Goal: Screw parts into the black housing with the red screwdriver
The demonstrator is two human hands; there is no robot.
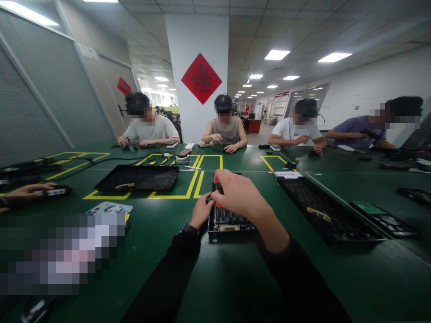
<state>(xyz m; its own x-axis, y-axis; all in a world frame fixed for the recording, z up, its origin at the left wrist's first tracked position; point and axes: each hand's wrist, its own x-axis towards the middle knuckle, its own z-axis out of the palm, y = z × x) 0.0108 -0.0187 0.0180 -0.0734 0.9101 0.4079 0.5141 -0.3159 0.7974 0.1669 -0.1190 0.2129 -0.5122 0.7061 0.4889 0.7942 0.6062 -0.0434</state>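
A black open device casing (232, 231) with rows of dark parts inside lies on the green table in front of me. My right hand (235, 195) is over it, with thumb and fingers closed on a screwdriver (217, 216) that shows some red and points down into the casing. At the casing's left edge is my left hand (202, 210), its thumb and fingertips close to the screwdriver. What my left fingers touch is partly hidden behind my right hand. A pale strip lies at the casing's near end.
Black trays lie at the left (144, 177) and right (323, 211), each with a small part inside. A circuit-board unit (384, 220) rests further right. A phone-like object (111, 208) is at the left. Several people sit across the table; another person's hand (33, 190) is at the left edge.
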